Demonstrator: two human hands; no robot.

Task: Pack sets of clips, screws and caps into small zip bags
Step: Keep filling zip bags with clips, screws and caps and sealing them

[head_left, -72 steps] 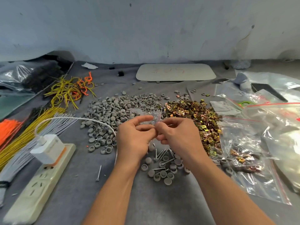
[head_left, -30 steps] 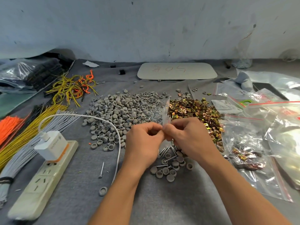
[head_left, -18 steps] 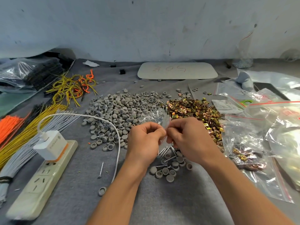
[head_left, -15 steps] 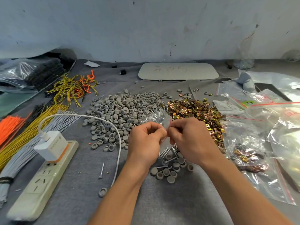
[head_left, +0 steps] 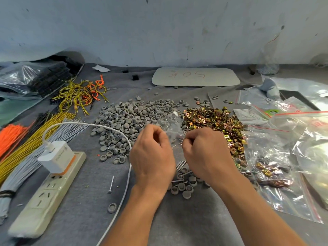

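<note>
Two hands pinch small clear zip bag, held up above bench, between grey caps pile and gold clips pile. Left hand fingers clamped on bag's left edge, right hand fingers on right edge. Loose screws under wrists. Power strip left.

Grey caps, gold clips, orange and yellow wires

White charger in power strip, yellow wire bundle, pale board with red marks, perhaps numbers
</note>
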